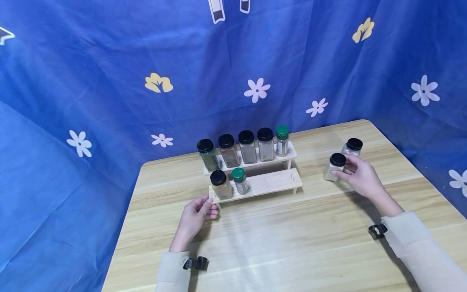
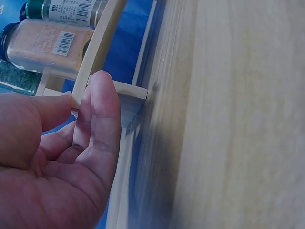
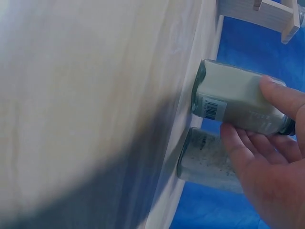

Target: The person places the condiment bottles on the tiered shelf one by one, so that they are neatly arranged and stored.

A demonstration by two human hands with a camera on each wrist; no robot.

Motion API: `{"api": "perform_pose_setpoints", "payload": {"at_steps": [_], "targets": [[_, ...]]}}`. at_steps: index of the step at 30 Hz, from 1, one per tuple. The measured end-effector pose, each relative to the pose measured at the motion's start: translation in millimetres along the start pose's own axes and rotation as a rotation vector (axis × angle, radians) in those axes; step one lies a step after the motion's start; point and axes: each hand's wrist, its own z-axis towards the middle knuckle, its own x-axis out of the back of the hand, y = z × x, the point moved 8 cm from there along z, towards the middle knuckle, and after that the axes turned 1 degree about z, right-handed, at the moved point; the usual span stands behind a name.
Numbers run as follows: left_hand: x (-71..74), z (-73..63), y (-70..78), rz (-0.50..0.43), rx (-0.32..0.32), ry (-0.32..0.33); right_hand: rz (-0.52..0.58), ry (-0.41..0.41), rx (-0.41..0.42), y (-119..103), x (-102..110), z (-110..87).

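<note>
My right hand grips a square glass spice jar with a black lid and pale powder, thumb on one side and fingers on the other. Whether its base touches the table I cannot tell. Right behind it stands another black-lidded jar, its contents speckled in the right wrist view. At the left end of a two-tier wooden rack, my left hand pinches the lower shelf's corner between thumb and fingers. On that shelf are a black-lidded jar of tan powder and a green-capped bottle.
Along the upper tier stand several black-lidded jars and a green-capped bottle at its right end. The wooden table backs onto a blue patterned cloth. Each wrist carries a small black camera mount.
</note>
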Motion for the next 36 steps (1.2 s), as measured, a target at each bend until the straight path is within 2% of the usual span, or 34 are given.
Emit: {"api": "perform_pose_setpoints", "payload": {"at_steps": [7,11,15,19,26,36], "targets": [[-0.5,-0.4,0.5,-0.004,-0.005,0.001,-0.003,0.007,0.001,-12,2,-2.6],[0.4,-0.1,1.5,-0.001,-0.005,0.003,0.011,0.012,0.011,-33,0,-1.6],[0.7,0.3,1.5,0.0,-0.003,0.004,0.066,-0.01,0.064,-61,-9,-0.5],[-0.2,-0.3,0.9,-0.003,0.003,0.0,0.079,-0.058,0.1,-86,-27,-0.5],[-0.4,-1.9,1.6,-0.004,0.002,0.009,0.135,-0.172,0.128,-120,-70,3.1],[-1.3,-2.1,2.4,-0.025,-0.012,0.002,0.206,-0.268,0.167,-151,-118,8.6]]}}
